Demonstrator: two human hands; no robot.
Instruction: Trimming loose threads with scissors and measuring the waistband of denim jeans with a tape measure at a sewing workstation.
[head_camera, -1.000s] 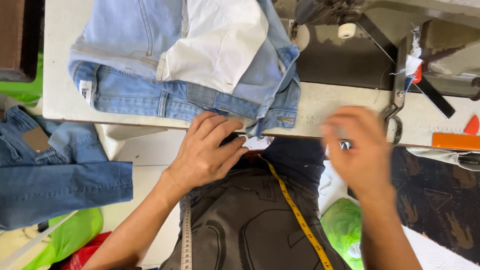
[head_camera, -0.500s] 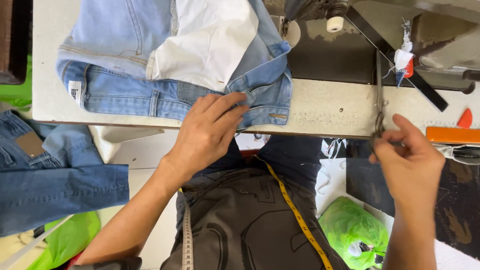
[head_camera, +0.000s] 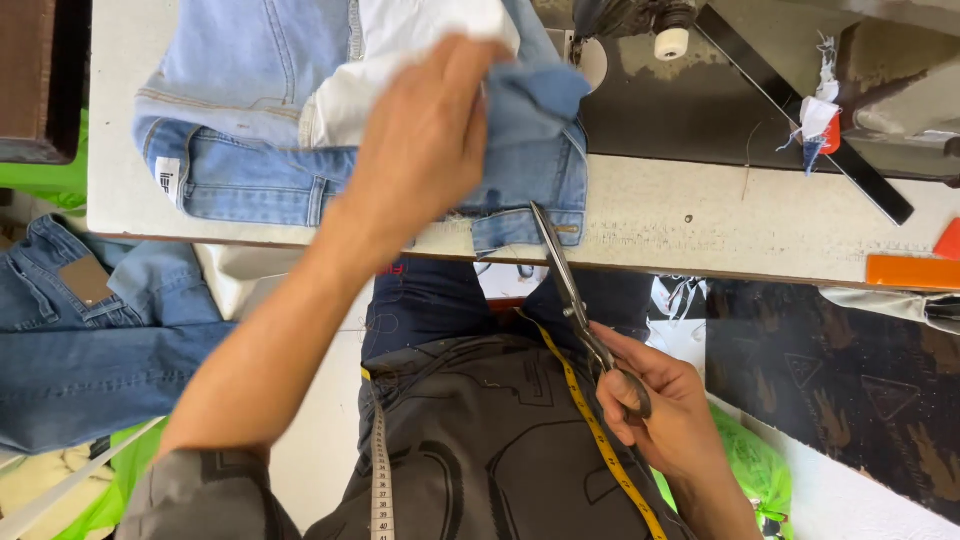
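Observation:
Light blue jeans (head_camera: 250, 120) with a white pocket lining (head_camera: 400, 40) lie on the pale sewing table (head_camera: 660, 215). My left hand (head_camera: 425, 140) rests on top of the denim, fingers curled over a raised fold of it near the waistband. My right hand (head_camera: 660, 400) grips metal scissors (head_camera: 565, 275) by the handles below the table edge. Their blades point up at the lower hem of the denim, beside a belt loop. A yellow measuring tape (head_camera: 590, 420) hangs down my grey shirt.
A sewing machine (head_camera: 650, 25) stands at the back, with a black strip (head_camera: 820, 120) and a rag tied on it. An orange ruler (head_camera: 910, 270) lies at the right edge. Darker jeans (head_camera: 90, 340) hang at left over green cloth.
My left hand has gone up from the table edge onto the denim and lifted a fold. My right hand has taken the scissors and brought them in to the hem.

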